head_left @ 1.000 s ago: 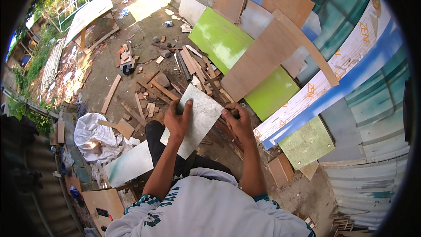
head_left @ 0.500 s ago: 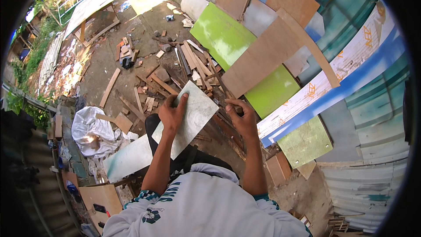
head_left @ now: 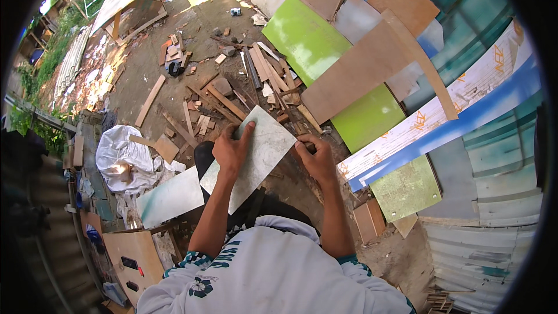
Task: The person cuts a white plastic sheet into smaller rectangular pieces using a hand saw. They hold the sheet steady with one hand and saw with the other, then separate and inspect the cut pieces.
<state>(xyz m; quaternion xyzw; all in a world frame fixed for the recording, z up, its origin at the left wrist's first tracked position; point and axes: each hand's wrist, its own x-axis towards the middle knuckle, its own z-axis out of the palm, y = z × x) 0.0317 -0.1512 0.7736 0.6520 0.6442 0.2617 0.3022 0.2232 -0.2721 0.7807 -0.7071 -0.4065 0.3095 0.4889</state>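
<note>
A flat, pale grey-white board (head_left: pixel 263 145) with a scuffed surface lies tilted over my lap. My left hand (head_left: pixel 231 150) is closed on its left edge, with the thumb pressed flat on top and the fingers underneath. At the board's right corner, my right hand (head_left: pixel 315 157) is curled with thumb and forefinger together. It meets the corner, and anything small inside those fingers is hidden. Another pale panel (head_left: pixel 170 199), tinted teal at one end, lies to the left of my knee and partly behind the first board.
Wood offcuts (head_left: pixel 232 96) are heaped on the ground ahead. Green panels (head_left: pixel 305 38) and a brown sheet (head_left: pixel 354 72) lean at the right by a corrugated wall (head_left: pixel 500 174). A white sack (head_left: pixel 122 160) sits left, near a wooden box (head_left: pixel 133 256) with dark phone-like objects on it.
My right hand has closed its fingers and come to the board's right corner. The board has shifted slightly to the right with my left hand, and the whole view has moved a little.
</note>
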